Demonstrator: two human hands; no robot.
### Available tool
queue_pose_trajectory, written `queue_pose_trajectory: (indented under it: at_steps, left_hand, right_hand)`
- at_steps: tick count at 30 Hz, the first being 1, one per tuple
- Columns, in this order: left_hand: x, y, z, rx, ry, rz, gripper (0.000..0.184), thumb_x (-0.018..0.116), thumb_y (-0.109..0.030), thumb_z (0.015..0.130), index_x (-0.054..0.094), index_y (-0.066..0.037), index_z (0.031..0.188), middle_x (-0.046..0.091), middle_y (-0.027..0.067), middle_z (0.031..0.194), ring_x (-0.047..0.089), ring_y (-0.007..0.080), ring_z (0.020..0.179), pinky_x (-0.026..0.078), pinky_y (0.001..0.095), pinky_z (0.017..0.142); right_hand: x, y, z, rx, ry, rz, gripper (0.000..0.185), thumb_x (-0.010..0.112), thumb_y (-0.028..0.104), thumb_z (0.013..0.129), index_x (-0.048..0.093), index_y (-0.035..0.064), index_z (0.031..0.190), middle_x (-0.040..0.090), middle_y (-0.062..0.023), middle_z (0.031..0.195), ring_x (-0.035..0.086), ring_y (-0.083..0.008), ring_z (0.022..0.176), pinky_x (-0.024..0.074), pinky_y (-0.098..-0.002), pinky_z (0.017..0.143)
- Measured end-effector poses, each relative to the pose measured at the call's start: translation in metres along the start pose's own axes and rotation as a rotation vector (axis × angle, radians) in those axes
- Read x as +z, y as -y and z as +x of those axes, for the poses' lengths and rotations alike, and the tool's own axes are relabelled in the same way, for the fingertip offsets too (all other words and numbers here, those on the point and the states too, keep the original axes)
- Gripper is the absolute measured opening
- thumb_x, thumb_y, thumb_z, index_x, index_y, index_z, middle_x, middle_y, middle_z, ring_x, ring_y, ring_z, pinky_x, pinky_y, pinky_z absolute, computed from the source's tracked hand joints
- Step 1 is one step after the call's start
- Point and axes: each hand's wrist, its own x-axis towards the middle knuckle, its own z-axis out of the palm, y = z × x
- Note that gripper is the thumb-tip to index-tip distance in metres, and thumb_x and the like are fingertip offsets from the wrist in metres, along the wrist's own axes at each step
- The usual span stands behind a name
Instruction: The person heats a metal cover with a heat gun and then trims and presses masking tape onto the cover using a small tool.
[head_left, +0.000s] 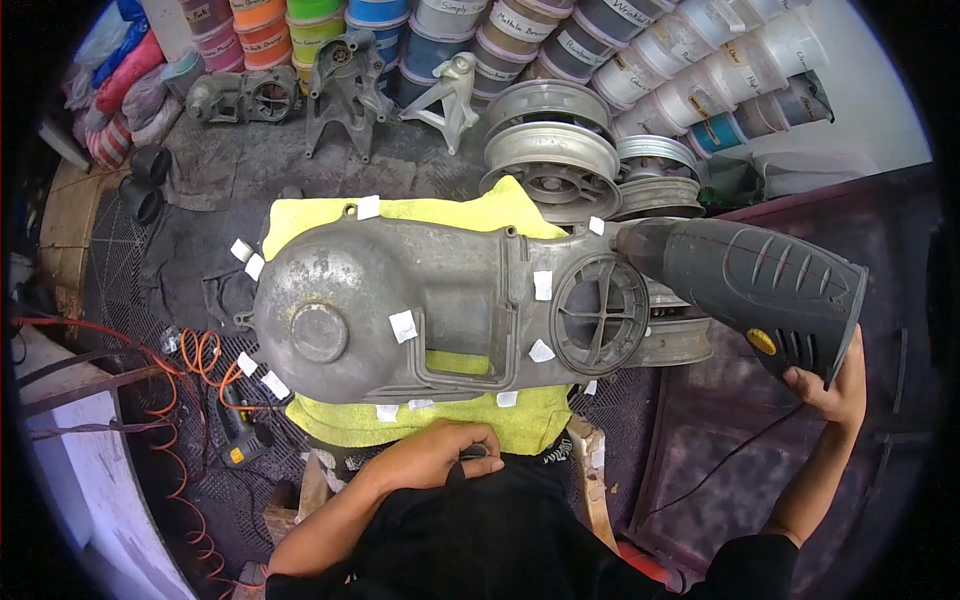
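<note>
A large grey metal engine cover (380, 290) lies in front of me on a yellow-green towel (440, 412). Small white tape pieces (402, 326) are stuck on its face and around its edge. My right hand (835, 385) grips the lower end of a black corded heat gun (760, 285), whose nozzle points left at the cover's right end. Near the cover's lower edge, my left hand (435, 455) is closed against my dark clothing. Its curled fingers surround something dark and small that I cannot make out.
Labelled paint tubs (515, 40) line the back. In front of them stand bare metal castings (345, 95) and stacked wheel rims (555, 165). A spray-type air tool (240, 435) with a coiled orange hose (200, 350) lies at left. A dark red panel (740, 440) is at right.
</note>
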Motion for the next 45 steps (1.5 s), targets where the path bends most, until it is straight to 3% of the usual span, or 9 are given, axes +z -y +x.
queue_pose_trajectory:
  at_steps: [15,17,24,27,31,37,45]
  left_hand:
    - [-0.003,0.001,-0.001,0.009,0.016,0.022,0.025,0.069,-0.029,0.098,0.065,-0.005,0.102,0.071,0.0129,0.092,0.068,0.0289,0.083,0.053,0.0385,0.07]
    - [-0.005,-0.002,-0.001,-0.018,0.025,0.042,0.022,0.07,-0.025,0.097,0.066,-0.004,0.102,0.072,0.0107,0.092,0.069,0.0254,0.085,0.054,0.0361,0.069]
    - [-0.003,-0.001,-0.002,0.008,-0.001,0.016,0.023,0.07,-0.026,0.097,0.067,-0.004,0.102,0.071,0.011,0.091,0.068,0.0252,0.082,0.054,0.0359,0.069]
    - [-0.002,0.001,-0.001,0.004,0.009,0.025,0.022,0.07,-0.025,0.097,0.066,-0.004,0.102,0.071,0.0109,0.091,0.068,0.025,0.082,0.055,0.0362,0.069]
    - [-0.004,-0.001,-0.001,-0.031,0.035,0.022,0.022,0.07,-0.025,0.098,0.066,-0.005,0.102,0.071,0.0107,0.091,0.068,0.0247,0.082,0.055,0.0364,0.069]
    - [-0.001,0.005,0.0,0.012,0.02,0.033,0.022,0.069,-0.025,0.098,0.066,-0.004,0.102,0.071,0.0109,0.093,0.069,0.0248,0.084,0.055,0.0368,0.069]
    - [-0.001,0.003,0.0,0.004,0.019,0.026,0.021,0.069,-0.024,0.098,0.066,-0.004,0.101,0.072,0.0106,0.093,0.07,0.0243,0.084,0.056,0.0364,0.07]
  right_hand:
    - [0.007,0.008,0.004,0.101,-0.063,0.197,0.073,0.084,0.049,0.062,0.067,-0.0014,0.113,0.064,-0.0169,0.116,0.054,-0.0351,0.109,0.0406,-0.0449,0.097]
    - [0.003,0.009,0.007,0.101,-0.032,0.165,0.073,0.084,0.048,0.062,0.067,-0.0018,0.112,0.063,-0.017,0.116,0.054,-0.0351,0.109,0.0406,-0.0448,0.098]
    - [0.01,0.015,0.01,0.148,-0.084,0.384,0.074,0.087,0.043,0.064,0.064,-0.0035,0.117,0.061,-0.0162,0.116,0.055,-0.0319,0.11,0.0415,-0.0422,0.098]
    - [-0.001,0.012,0.011,0.153,0.012,0.305,0.077,0.088,0.042,0.065,0.062,-0.0039,0.121,0.06,-0.0158,0.118,0.056,-0.0305,0.111,0.0421,-0.0408,0.098]
    - [0.004,0.019,0.01,0.202,-0.027,0.454,0.081,0.089,0.043,0.065,0.06,-0.0046,0.124,0.059,-0.0151,0.119,0.056,-0.029,0.112,0.0425,-0.0401,0.098]
    - [0.005,0.019,0.017,0.155,-0.01,0.42,0.088,0.091,0.041,0.065,0.054,-0.0066,0.13,0.056,-0.0118,0.12,0.056,-0.0248,0.113,0.0434,-0.0382,0.099]
    - [0.012,0.019,0.028,0.14,0.025,0.441,0.081,0.09,0.037,0.066,0.057,-0.0054,0.127,0.056,-0.0132,0.12,0.055,-0.0264,0.113,0.0428,-0.0391,0.099]
